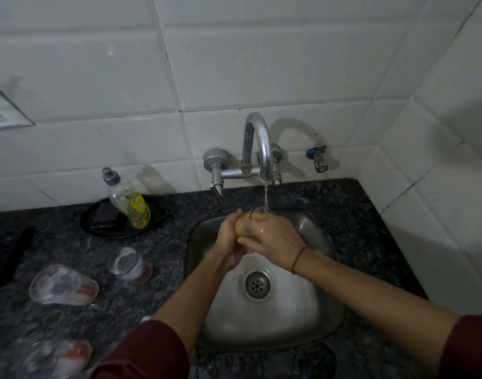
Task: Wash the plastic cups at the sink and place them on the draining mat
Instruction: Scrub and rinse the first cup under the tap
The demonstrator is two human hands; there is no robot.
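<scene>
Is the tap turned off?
No, water streams from the faucet onto the plastic cup gripped by the left hand and the right hand.

Brushed steel sink (311, 228), lower centre; polished chrome tap (257, 140); speckled stone counter (357, 209); glossy wall tiles (97, 64); clear plastic cups (63, 284), lower left.

— Our left hand (228, 237) and right hand (274, 236) both grip a cup (257, 215) under the running tap (259, 143), over the sink (320, 236).
— Left of us, three more cups (130, 266) lie tipped on the counter (177, 209).
</scene>
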